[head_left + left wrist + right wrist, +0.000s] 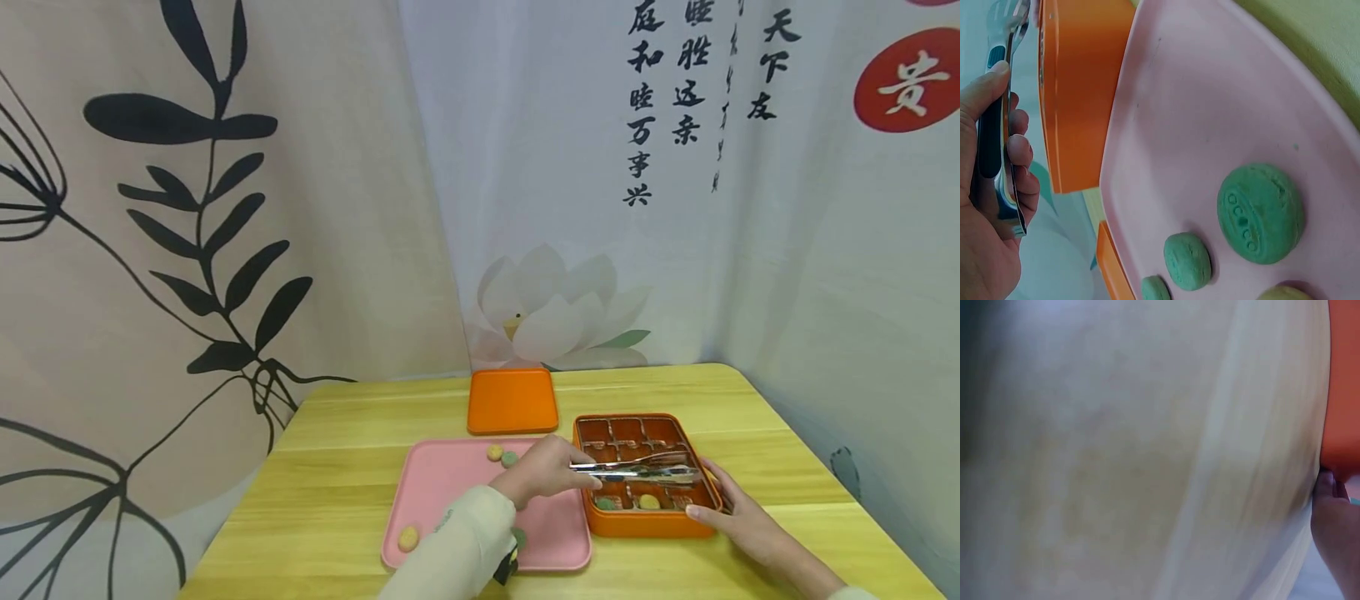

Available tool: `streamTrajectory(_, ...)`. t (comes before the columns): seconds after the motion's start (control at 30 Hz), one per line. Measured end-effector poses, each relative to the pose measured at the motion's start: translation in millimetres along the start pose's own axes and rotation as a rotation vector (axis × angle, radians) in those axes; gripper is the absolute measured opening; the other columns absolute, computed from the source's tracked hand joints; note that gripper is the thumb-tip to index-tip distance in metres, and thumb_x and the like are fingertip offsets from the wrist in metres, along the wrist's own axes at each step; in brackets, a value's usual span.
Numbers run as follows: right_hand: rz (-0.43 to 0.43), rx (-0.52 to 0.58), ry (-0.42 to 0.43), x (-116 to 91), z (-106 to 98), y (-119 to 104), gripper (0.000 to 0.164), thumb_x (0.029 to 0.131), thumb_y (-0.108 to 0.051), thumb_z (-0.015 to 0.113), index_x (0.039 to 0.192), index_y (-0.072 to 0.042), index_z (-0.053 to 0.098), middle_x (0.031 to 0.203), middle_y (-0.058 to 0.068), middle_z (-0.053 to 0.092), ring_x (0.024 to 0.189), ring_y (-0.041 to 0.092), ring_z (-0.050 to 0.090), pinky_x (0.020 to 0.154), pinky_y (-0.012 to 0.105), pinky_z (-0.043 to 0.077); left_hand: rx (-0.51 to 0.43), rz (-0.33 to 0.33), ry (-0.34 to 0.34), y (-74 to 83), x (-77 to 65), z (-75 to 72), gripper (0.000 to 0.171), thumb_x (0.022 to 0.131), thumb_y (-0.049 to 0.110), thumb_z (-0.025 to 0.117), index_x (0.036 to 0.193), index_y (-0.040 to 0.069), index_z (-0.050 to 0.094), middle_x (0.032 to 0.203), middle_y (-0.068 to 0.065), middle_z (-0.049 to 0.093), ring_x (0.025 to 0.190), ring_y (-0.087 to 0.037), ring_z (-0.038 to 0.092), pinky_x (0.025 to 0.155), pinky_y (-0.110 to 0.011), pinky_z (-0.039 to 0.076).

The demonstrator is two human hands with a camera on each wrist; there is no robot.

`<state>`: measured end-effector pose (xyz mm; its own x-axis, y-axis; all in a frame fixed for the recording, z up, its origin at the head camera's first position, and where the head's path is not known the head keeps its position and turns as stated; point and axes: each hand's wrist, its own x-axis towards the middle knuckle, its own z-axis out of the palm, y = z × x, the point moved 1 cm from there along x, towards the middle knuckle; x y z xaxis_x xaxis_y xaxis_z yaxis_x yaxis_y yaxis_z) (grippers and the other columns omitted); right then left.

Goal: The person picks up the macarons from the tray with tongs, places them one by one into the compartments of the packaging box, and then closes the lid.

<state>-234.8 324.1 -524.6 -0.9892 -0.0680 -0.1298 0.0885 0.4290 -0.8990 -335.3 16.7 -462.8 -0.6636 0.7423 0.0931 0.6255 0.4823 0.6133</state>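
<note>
My left hand (546, 471) grips a pair of metal tongs (999, 134) with dark handle inlays. In the head view the tongs reach across an orange box (651, 523) with a divided clear insert. A green macaron (606, 503) and a yellow macaron (648, 502) lie in its front compartments. The tongs' tips are over the box's right side. My right hand (738, 512) holds the box at its front right corner, thumb on the rim and fingers along the side. On a pink tray (1179, 94) lie green macarons (1260, 212) with embossed lettering.
Yellow macarons, one (408, 539) at the tray's front left, another (495, 452) at its back, also lie on the pink tray. An orange lid (513, 402) sits behind the tray on the wood-grain table (322, 483). A printed curtain (360, 208) hangs behind.
</note>
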Motion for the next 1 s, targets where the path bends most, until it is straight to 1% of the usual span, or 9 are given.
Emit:
streamTrajectory(0.07, -0.005, 0.001, -0.001, 0, 1, -1, 0.089, 0.099, -0.028, 0.061, 0.158, -0.005, -0.002, 0.151, 0.040, 0.019, 0.137, 0.056, 0.023, 0.101, 0.066, 0.032, 0.002, -0.017, -0.007, 1.7, 0.4, 1.7, 0.020, 0.087, 0.032, 0.078, 0.103, 0.019, 0.080, 0.092, 0.016, 0.072, 0.053, 0.000, 0.044, 0.054, -0.017, 0.038)
streamTrajectory(0.2, -0.007, 0.011, -0.017, 0, 1, -2, 0.089, 0.100, -0.028, 0.059, 0.157, -0.005, -0.004, 0.153, 0.040, 0.010, 0.139, 0.058, 0.014, 0.103, 0.069, 0.027, -0.017, -0.028, 0.002, 2.7, -0.8, 1.2, 0.017, 0.086, 0.031, 0.079, 0.099, 0.021, 0.081, 0.086, 0.018, 0.071, 0.054, -0.002, 0.044, 0.054, -0.018, 0.037)
streamTrajectory(0.3, -0.016, 0.012, -0.023, 0, 1, -1, 0.088, 0.101, -0.027, 0.059, 0.157, -0.004, -0.005, 0.154, 0.040, 0.009, 0.139, 0.058, 0.013, 0.104, 0.067, 0.026, -0.029, -0.025, 0.008, 0.9, -2.7, -1.2, 0.020, 0.085, 0.031, 0.080, 0.102, 0.019, 0.080, 0.089, 0.016, 0.072, 0.055, -0.002, 0.045, 0.055, -0.018, 0.038)
streamTrajectory(0.4, -0.013, 0.027, -0.030, -1, 1, -1, 0.088, 0.101, -0.027, 0.059, 0.157, -0.004, -0.005, 0.154, 0.039, 0.009, 0.139, 0.057, 0.015, 0.105, 0.066, 0.028, -0.006, 0.001, 0.009, -1.9, -5.2, -5.5, 0.023, 0.086, 0.032, 0.078, 0.105, 0.019, 0.079, 0.091, 0.016, 0.072, 0.053, -0.001, 0.043, 0.053, -0.018, 0.038)
streamTrajectory(0.6, 0.016, 0.026, -0.040, 0, -1, -1, 0.089, 0.101, -0.027, 0.058, 0.157, -0.005, -0.007, 0.156, 0.038, -0.002, 0.140, 0.058, 0.003, 0.105, 0.070, 0.021, -0.016, 0.017, 0.027, -9.0, -11.4, -15.5, 0.014, 0.088, 0.032, 0.077, 0.094, 0.019, 0.079, 0.084, 0.019, 0.068, 0.045, -0.003, 0.030, 0.048, -0.018, 0.031)
streamTrajectory(0.77, 0.001, 0.029, -0.039, -1, 1, 0, 0.088, 0.101, -0.026, 0.058, 0.157, -0.005, -0.007, 0.154, 0.040, 0.002, 0.139, 0.058, 0.011, 0.103, 0.066, 0.030, -0.020, 0.055, 0.045, -13.3, -17.3, -23.6, 0.010, 0.088, 0.027, 0.077, 0.086, 0.018, 0.076, 0.075, 0.016, 0.064, 0.048, -0.003, 0.030, 0.050, -0.018, 0.031)
streamTrajectory(0.87, 0.007, 0.031, -0.040, -1, 1, 0, 0.088, 0.102, -0.026, 0.057, 0.157, -0.004, -0.008, 0.154, 0.041, 0.004, 0.139, 0.058, 0.015, 0.102, 0.063, 0.033, -0.036, 0.046, 0.053, -16.2, -21.3, -28.2, 0.011, 0.087, 0.025, 0.078, 0.093, 0.016, 0.078, 0.078, 0.016, 0.066, 0.050, -0.003, 0.032, 0.050, -0.018, 0.032)
streamTrajectory(0.93, 0.007, 0.033, -0.039, -1, 2, 0, 0.088, 0.101, -0.026, 0.057, 0.157, -0.004, -0.008, 0.153, 0.041, 0.005, 0.138, 0.058, 0.017, 0.102, 0.061, 0.035, -0.057, 0.022, 0.057, -18.6, -23.9, -31.1, 0.020, 0.087, 0.024, 0.079, 0.104, 0.016, 0.079, 0.085, 0.016, 0.070, 0.049, -0.003, 0.032, 0.049, -0.019, 0.032)
streamTrajectory(1.0, 0.001, 0.039, -0.037, -1, 2, -1, 0.088, 0.101, -0.025, 0.058, 0.157, -0.003, -0.007, 0.153, 0.042, 0.007, 0.138, 0.058, 0.019, 0.102, 0.059, 0.037, -0.068, -0.010, 0.067, -21.6, -27.5, -34.4, 0.027, 0.085, 0.024, 0.080, 0.111, 0.016, 0.078, 0.085, 0.015, 0.071, 0.048, -0.004, 0.031, 0.047, -0.019, 0.031)
